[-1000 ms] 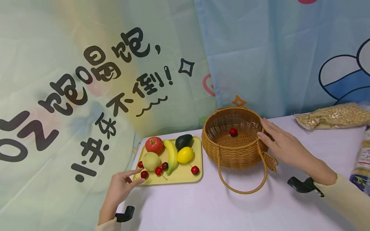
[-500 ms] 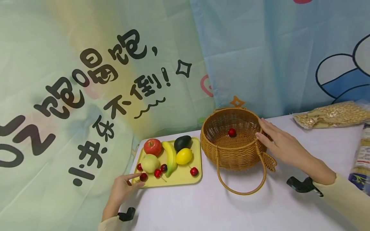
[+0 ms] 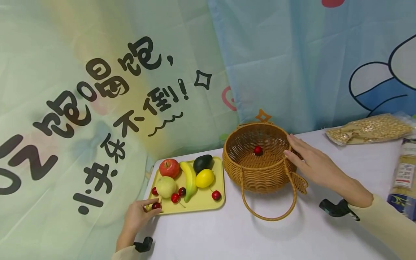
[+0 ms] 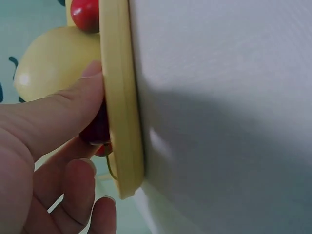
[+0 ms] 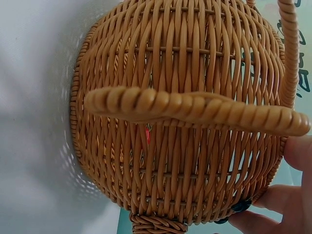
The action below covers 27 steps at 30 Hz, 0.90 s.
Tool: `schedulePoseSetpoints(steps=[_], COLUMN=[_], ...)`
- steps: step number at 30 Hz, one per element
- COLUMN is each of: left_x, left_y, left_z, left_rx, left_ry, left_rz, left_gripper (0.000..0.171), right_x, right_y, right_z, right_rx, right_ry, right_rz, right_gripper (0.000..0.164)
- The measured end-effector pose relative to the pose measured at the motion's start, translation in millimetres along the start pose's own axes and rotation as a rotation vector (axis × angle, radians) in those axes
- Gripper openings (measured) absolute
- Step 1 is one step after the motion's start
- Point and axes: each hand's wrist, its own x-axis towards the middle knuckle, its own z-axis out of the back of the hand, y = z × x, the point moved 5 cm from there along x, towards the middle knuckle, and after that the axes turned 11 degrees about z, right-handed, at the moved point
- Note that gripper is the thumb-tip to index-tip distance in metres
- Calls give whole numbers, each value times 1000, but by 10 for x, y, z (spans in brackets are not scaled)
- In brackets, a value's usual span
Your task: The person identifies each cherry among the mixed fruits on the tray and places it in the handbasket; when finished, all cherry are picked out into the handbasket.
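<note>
At the near left corner of the yellow tray (image 3: pixel 195 206), my left hand (image 3: pixel 135 217) pinches a dark red cherry (image 3: pixel 156 205) between thumb and index finger. The left wrist view shows this cherry (image 4: pixel 99 127) partly behind the thumb, with its stem hanging by the tray's edge. My right hand (image 3: pixel 320 167) rests its fairly straight fingers and thumb against the right rim of a brown wicker basket (image 3: pixel 260 181). Inside the basket lies one red cherry (image 3: pixel 258 150). Seen from the right wrist, the woven side (image 5: pixel 180 165) fills most of the view.
On the tray sit an apple (image 3: pixel 169 168), a pale green round fruit (image 3: pixel 166 187), a banana (image 3: pixel 189 180), an avocado (image 3: pixel 203 163), a lemon (image 3: pixel 205 178) and several cherries. The basket's handle (image 3: pixel 271 219) hangs forward. A grain bag (image 3: pixel 368 129) and a patterned package (image 3: pixel 404 173) stand right.
My left thumb and index finger have come together on the dark red cherry at the tray corner. The right hand stays at the basket rim. The head view has shifted slightly.
</note>
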Motion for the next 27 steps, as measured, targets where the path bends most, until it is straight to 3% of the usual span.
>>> schedulePoseSetpoints(steps=[20,27], left_x=[20,13], left_y=[82,68], left_z=[-46,-45], left_rx=[-41,-44], left_ry=[-30,-36], left_rz=[50,31], left_gripper=[44,43], right_x=[3,-3], right_y=[24,24], right_z=[16,17], right_rx=[10,3], right_ry=[-9,-4], right_rz=[23,24], right_gripper=[70,70])
